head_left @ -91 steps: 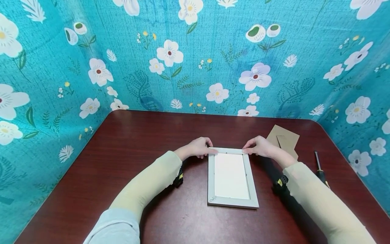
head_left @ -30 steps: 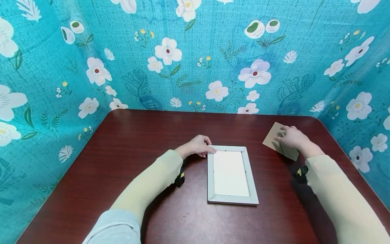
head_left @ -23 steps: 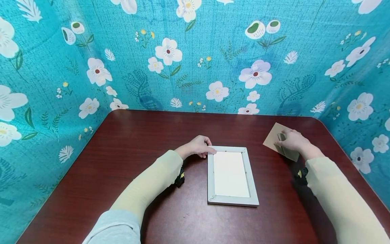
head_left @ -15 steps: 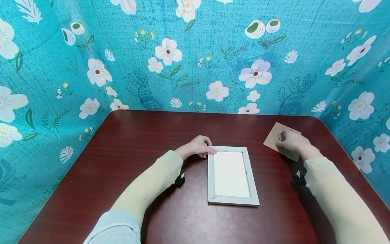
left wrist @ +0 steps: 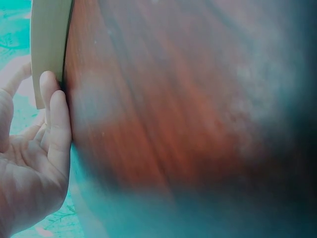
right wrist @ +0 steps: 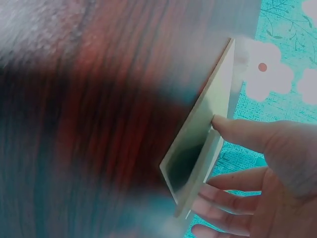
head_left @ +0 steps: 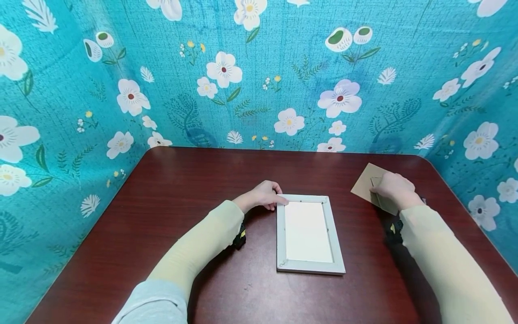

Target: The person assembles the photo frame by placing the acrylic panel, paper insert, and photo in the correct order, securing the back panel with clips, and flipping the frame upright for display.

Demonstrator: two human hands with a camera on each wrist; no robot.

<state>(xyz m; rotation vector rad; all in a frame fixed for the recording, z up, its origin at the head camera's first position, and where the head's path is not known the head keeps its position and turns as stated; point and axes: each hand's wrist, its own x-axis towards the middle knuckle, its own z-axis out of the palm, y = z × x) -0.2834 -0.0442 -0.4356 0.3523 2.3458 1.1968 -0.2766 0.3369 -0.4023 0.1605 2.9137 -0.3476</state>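
Note:
A pale grey picture frame (head_left: 310, 267) lies back side up on the table, a white sheet (head_left: 308, 231) showing in its opening. My left hand (head_left: 262, 194) holds its far left corner, thumb on top and fingers against the outer side. The left wrist view shows those fingers at the frame's end (left wrist: 49, 44). On the right, a tan backing board (head_left: 361, 183) with a fold-out stand lies by my right hand (head_left: 394, 185). In the right wrist view, my thumb and fingers pinch the stand (right wrist: 197, 181), which is tilted up from the board.
The dark red-brown table (head_left: 210, 175) has rounded far corners. A blue floral curtain (head_left: 259, 90) hangs along its back and sides. My right forearm (head_left: 449, 252) covers part of the table's right side.
My right hand has left the frame's far right corner and moved right to the backing board, gripping its stand. The screwdriver seen earlier is now mostly hidden by the right arm.

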